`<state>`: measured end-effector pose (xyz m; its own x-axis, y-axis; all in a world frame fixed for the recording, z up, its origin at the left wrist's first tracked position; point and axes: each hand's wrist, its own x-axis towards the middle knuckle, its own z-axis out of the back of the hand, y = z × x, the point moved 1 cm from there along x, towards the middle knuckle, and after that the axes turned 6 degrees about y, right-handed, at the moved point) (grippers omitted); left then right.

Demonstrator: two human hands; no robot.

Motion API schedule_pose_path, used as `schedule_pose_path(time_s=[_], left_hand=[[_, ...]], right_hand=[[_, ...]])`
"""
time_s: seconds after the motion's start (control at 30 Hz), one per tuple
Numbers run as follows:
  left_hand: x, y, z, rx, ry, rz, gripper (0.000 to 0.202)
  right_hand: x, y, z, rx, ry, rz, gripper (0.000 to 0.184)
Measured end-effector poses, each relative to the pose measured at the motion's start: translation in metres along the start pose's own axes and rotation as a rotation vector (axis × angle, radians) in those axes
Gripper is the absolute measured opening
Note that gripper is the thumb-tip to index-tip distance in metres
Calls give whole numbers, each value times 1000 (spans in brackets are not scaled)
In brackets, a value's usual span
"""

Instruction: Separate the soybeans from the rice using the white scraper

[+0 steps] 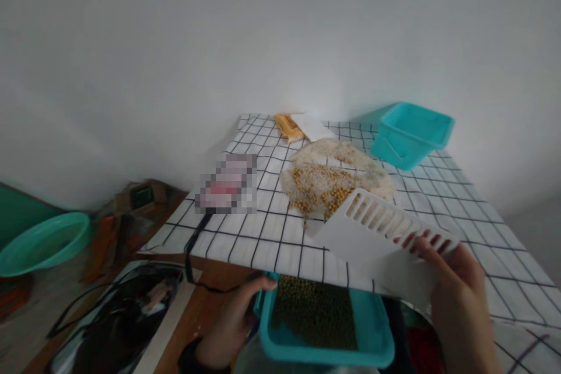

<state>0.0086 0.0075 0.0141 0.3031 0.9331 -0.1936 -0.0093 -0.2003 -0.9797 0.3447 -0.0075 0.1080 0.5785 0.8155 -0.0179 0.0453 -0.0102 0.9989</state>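
My right hand [456, 286] grips a white slotted plastic scoop [377, 234], tilted above the table's near edge. My left hand [232, 321] holds the left rim of a teal tub [381, 345] filled with greenish beans, kept just below the table edge. Beyond the scoop lies a pile of white rice mixed with yellow beans [333, 178] on the checked tablecloth [263, 234].
An empty teal tub [412, 134] stands at the table's far right by the white wall. A yellow item and white paper [298, 125] lie at the back. A blurred pink object [228, 184] with a black cable sits left. A green basin [41, 242] rests on the floor, far left.
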Motion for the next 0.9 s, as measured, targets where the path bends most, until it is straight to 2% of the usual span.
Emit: schedule_pose_path(time_s=[0.07,0.13,0.27,0.37,0.57,0.67,0.73,0.83,0.9], left_hand=[[3,3,-11,17,7,-45,31],[6,4,-19,7,20,-59,33],[13,1,-30,-97,76,143,14],[14,-3,-35,-114,101,206,13],[7,4,-29,-91,122,164,11],[4,12,-21,-87,122,152,26],[5,14,-18,-102,98,168,27],[7,13,-16,-145,54,222,14],[9,10,-18,-187,46,264,18]], right_hand=[[3,0,-7,-25,24,14,37],[4,3,-18,-44,65,33,39],[6,10,-31,-88,70,69,40],[10,12,-30,-96,0,117,40],[14,12,-33,-85,-7,180,36],[14,11,-33,-66,-18,179,36],[15,10,-33,-58,-21,186,36],[14,10,-32,-45,3,183,35],[13,11,-31,-53,35,172,35]])
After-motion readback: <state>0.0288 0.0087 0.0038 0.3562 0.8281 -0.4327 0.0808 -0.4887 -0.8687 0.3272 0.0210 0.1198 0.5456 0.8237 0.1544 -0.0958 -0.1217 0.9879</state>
